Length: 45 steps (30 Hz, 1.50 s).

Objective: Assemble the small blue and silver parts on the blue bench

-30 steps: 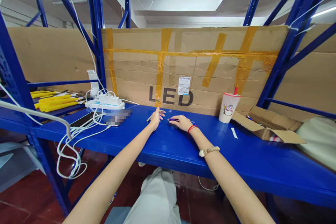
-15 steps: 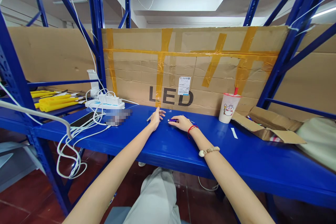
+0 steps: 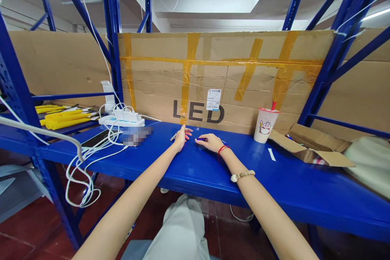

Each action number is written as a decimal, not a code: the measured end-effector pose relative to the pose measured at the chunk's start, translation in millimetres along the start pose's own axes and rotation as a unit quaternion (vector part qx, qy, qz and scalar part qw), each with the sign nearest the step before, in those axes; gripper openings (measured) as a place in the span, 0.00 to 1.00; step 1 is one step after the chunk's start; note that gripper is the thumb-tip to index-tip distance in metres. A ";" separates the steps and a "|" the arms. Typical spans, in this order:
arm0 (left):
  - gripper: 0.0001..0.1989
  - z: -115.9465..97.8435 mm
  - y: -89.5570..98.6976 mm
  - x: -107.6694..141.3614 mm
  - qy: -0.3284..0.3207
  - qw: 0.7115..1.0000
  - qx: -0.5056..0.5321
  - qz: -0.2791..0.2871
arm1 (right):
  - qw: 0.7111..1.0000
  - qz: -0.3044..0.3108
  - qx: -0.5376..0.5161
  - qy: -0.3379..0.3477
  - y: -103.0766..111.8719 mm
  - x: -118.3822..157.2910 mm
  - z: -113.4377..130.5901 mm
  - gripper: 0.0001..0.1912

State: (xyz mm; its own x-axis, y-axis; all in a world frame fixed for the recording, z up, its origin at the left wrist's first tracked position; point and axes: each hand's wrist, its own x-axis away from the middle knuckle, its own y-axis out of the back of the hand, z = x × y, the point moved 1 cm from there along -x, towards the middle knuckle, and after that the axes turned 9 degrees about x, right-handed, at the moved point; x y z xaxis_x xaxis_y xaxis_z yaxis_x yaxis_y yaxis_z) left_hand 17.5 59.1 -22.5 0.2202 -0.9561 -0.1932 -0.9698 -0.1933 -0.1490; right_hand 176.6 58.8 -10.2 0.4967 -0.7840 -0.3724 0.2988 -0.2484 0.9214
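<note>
A big blue table [image 3: 189, 170] crosses the frame. Mid-frame, the right hand [image 3: 212, 143] pinches a dark pen [image 3: 201, 139] lying nearly sideways, 1 end toward the nearby left hand [image 3: 180, 140]. A small shiny stick [image 3: 172, 138] pokes out left of that hand; its grip cannot be told.

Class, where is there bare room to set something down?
Bare blue table lies between the left forearm and right forearm, and right of the latter, nearer than the white strip and carton. Crowded: left end, with white cables and power strip.
</note>
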 end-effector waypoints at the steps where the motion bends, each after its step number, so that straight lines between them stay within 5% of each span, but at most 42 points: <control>1: 0.28 -0.1 0.2 -0.2 -0.001 1.000 0.000 0.004 | 1.000 0.000 0.002 0.002 0.0 0.0 -0.1 0.18; 45: 0.30 1.6 -1.9 -3.2 0.017 1.000 0.016 0.012 | 1.000 0.006 -0.006 0.020 -1.3 -1.3 -1.9 0.16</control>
State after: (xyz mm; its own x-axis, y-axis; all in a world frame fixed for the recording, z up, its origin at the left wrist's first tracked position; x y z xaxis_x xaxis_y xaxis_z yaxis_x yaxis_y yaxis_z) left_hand 18.8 62.9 -23.1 0.1927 -0.9675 -0.1637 -0.9707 -0.1636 -0.1760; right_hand 177.1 61.2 -11.2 0.5318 -0.7641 -0.3651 0.3025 -0.2312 0.9247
